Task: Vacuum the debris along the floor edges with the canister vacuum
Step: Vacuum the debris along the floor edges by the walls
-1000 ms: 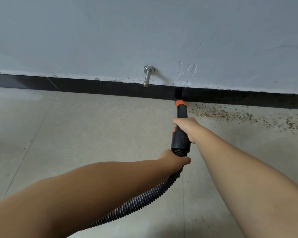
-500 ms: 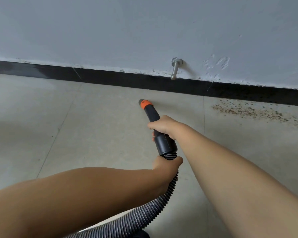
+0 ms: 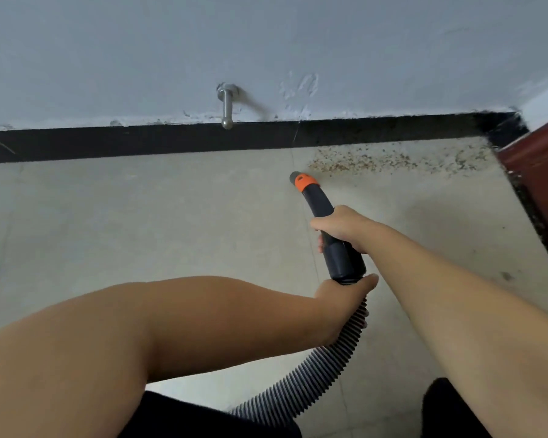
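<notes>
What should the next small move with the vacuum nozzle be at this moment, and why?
Probably sweep the nozzle right and slightly forward into the debris. The orange tip sits just short of the brown scatter's left end, which runs along the baseboard toward the corner. The right hand grips the handle, the left hand the hose.

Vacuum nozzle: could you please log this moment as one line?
right hand grips nozzle | left hand grips hose | tip just left of debris | debris remains
</notes>
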`<state>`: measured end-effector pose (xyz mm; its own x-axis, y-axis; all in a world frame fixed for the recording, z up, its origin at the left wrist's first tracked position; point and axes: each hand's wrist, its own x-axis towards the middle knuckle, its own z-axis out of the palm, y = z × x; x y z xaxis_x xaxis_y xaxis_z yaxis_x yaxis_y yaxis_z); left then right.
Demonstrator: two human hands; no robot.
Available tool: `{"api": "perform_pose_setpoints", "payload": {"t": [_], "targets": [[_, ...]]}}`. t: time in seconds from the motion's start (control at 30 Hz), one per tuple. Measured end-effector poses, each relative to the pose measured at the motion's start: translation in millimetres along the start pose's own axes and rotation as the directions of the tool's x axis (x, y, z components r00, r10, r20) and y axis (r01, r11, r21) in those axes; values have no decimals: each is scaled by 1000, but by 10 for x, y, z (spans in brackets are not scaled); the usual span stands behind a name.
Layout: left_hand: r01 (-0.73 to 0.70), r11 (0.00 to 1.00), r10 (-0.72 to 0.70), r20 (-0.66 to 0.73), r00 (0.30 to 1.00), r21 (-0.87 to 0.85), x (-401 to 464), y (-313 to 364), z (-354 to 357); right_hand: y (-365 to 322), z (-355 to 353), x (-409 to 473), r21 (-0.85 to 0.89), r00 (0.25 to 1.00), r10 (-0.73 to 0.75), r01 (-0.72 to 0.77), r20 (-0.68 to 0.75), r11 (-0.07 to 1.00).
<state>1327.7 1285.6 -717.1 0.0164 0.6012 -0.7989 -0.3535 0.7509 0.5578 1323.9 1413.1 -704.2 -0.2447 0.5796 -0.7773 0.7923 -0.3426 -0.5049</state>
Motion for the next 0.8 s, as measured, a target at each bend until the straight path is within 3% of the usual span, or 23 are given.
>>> {"api": "perform_pose_setpoints", "payload": {"t": [0.23, 0.37, 0.53, 0.8], "targets": [[61, 982, -54, -48, 997, 180, 111, -104, 219, 382, -214, -27, 210, 999, 27, -17, -46, 978], [76, 987, -75, -14, 997, 144, 176, -14, 542, 599, -576, 8, 282, 996, 44, -22, -72, 959], [52, 985, -48, -32, 998, 164, 281, 78, 1055, 840, -1065, 36, 302, 996, 50, -24, -80, 953], [-13, 990, 44, -221, 974, 140, 461, 117, 1416, 875, -1287, 234, 215, 998, -60, 53, 24, 975]]}}
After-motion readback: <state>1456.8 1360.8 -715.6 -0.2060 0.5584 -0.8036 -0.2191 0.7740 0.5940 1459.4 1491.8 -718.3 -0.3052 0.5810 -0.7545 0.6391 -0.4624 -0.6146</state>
